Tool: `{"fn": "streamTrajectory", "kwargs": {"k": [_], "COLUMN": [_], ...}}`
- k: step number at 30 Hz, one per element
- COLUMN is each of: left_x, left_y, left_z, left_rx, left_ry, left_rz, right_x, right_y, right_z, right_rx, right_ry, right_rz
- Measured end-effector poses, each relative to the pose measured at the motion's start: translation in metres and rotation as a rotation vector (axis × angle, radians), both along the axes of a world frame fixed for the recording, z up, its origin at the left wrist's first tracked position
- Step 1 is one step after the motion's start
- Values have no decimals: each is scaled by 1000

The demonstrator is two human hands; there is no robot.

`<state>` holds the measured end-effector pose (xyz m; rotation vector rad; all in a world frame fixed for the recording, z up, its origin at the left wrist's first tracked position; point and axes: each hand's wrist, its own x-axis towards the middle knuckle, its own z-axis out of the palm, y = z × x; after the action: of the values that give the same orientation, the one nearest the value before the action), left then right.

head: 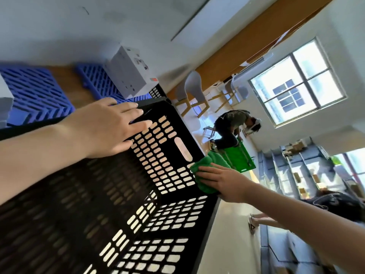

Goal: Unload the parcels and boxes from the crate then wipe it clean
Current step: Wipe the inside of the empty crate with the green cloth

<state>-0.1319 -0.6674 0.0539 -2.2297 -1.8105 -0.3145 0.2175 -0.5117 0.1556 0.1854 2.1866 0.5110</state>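
The black crate (pixel 122 186) is seen close under the camera, tipped across the view, with its perforated walls and floor exposed and no parcels or boxes visible inside it, so the unloading is judged finished and the wiping under way. The left hand (pixel 110 125) is laid open on the upper part of a crate wall, fingers straight and spread, apparently to steady it. The right hand (pixel 221 182) is pressed onto a bunched green cloth (pixel 209 161), which is held against the far edge of the crate just beside the slot handle (pixel 183 149); the fingers are laid fairly straight over the cloth, and the thumb cannot be made out clearly. A white box (pixel 128 74) is set on a blue slatted panel (pixel 35 91) just behind the crate, over a wooden tabletop (pixel 65 82). The crate is judged light and stiff, being thin moulded plastic full of holes, and smooth enough to slide or tip under wiping pressure, so a bracing hold is needed on the rim or through the slot handle. The cloth is soft and is expected to snag slightly on the perforations.
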Motion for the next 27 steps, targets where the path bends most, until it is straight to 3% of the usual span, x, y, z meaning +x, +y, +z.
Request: {"fn": "streamTrajectory", "kwargs": {"k": [4, 10, 13, 16, 21, 24, 27], "left_x": [-1, 0, 0, 1, 1, 1, 0], "left_y": [3, 4, 3, 4, 6, 7, 7], "left_z": [-3, -7, -9, -10, -10, -11, -12], "left_rx": [47, 134, 141, 149, 145, 147, 165], "left_ry": [7, -44, -53, -25, 3, 15, 18], "left_rz": [3, 20, 26, 12, -30, -32, -30], "right_x": [-30, -150, -157, -108, -11, -18, -69], "right_y": [16, 50, 52, 37, 10, 17, 30], "right_z": [4, -22, -26, -18, 6, 12, 3], "right_rx": [5, 83, 95, 50, -40, -74, -5], "right_ry": [-61, 319, 393, 361, 133, 68, 170], "right_rz": [124, 204, 194, 175, 194, 241, 292]}}
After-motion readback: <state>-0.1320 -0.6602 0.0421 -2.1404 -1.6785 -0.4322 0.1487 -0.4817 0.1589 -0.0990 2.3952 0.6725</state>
